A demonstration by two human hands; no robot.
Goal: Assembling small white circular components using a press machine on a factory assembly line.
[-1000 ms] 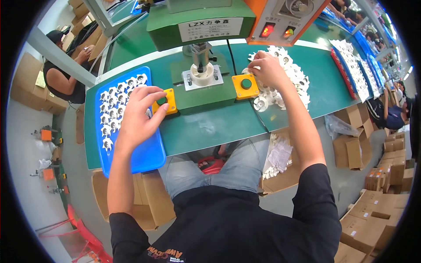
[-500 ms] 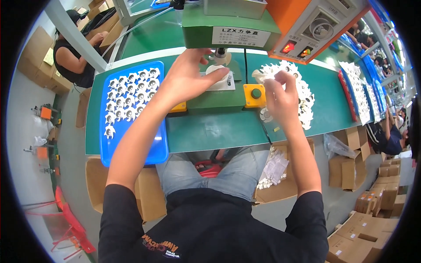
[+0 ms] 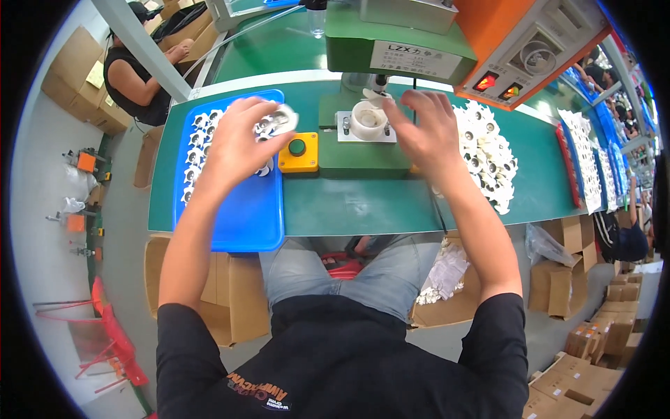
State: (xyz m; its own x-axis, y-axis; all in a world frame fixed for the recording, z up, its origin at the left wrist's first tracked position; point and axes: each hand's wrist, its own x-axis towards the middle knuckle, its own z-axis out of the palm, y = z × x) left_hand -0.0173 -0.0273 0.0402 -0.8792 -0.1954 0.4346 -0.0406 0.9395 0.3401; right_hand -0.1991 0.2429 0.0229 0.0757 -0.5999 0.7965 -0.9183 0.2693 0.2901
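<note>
Green surface point(image 3: 349, 209) carries overhanging press point(image 3: 391, 45), blue tray point(image 3: 252, 220) and heap of white lobed parts point(image 3: 488, 160); left hand point(image 3: 241, 140), above tray, grip pinching single lobed part point(image 3: 285, 120); right hand point(image 3: 427, 133) bent beside ring fixture point(image 3: 368, 128), white piece point(image 3: 375, 98) at thumb, hold uncertain

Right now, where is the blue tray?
In the head view, the blue tray lies left of centre on the green table, just left of a yellow button box.

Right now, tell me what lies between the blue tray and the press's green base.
In the head view, a yellow box bearing a green push button stands between them.
</note>
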